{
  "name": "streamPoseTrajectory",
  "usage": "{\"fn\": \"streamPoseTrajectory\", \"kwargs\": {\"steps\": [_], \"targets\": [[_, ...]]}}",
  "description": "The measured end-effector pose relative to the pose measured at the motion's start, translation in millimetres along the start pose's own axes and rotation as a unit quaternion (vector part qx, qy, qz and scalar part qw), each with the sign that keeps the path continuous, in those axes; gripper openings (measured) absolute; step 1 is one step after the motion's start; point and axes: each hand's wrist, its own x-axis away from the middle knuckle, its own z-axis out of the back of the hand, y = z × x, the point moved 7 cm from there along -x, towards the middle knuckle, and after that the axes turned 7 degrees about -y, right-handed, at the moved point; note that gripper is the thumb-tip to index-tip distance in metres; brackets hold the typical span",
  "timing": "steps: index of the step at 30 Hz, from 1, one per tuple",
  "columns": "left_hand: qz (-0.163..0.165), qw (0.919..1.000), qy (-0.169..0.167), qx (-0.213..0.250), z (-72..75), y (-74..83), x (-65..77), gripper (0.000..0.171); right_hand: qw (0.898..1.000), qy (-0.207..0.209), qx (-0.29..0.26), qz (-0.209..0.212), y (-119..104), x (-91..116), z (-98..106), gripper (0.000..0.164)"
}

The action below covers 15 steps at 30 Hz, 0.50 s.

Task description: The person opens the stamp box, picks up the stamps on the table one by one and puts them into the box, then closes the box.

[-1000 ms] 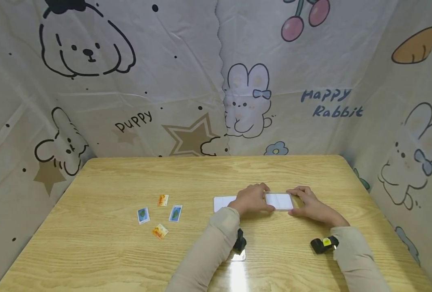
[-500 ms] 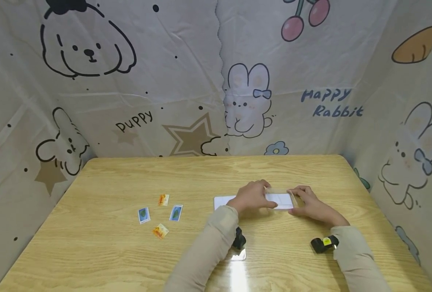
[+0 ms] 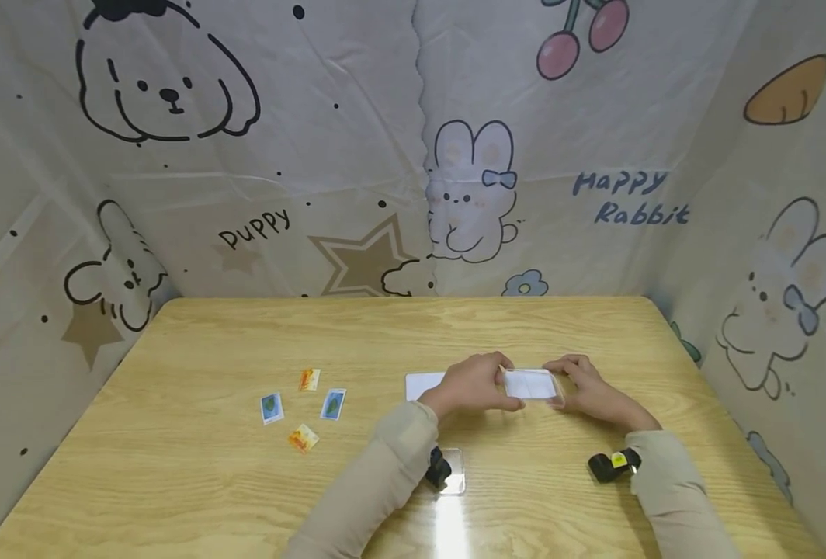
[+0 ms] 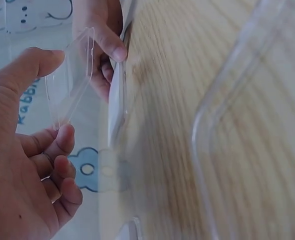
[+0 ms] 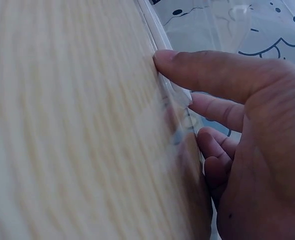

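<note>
Left grip (image 3: 479, 382): pinching a clear, thin plastic rectangle (image 4: 77, 75), up above the table (image 3: 231, 497) | Right grip (image 3: 598, 396): pinching a white, flat, rectangular box (image 4: 116, 102), between both grips; can't tell if it touches the table | Small blue or orange picture cards (image 3: 332, 404): off to the left

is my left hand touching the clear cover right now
Touching. The left wrist view shows it: the left hand pinches the clear cover by its edges, between thumb and fingers.

1. A clear rectangular plastic cover (image 4: 70, 77), tilted, is pinched in the left hand (image 3: 476, 382).
2. A rectangular white case (image 4: 116, 97) lies on or just above the surface (image 3: 196, 497), its end gripped by the right hand (image 3: 592, 394).
</note>
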Motion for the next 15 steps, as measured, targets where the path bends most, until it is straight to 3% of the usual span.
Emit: {"fn": "streamPoseTrajectory", "kwargs": {"steps": [5,15], "targets": [[-0.012,0.9998,-0.005,-0.017,-2.2,11.9,12.0,0.062,1.0,0.005,0.007,0.003,-6,0,0,0.063],[-0.032,0.9964,-0.026,-0.073,-26.7,30.8,31.0,0.062,1.0,0.008,0.016,0.001,-5,2,-1,0.061]]}}
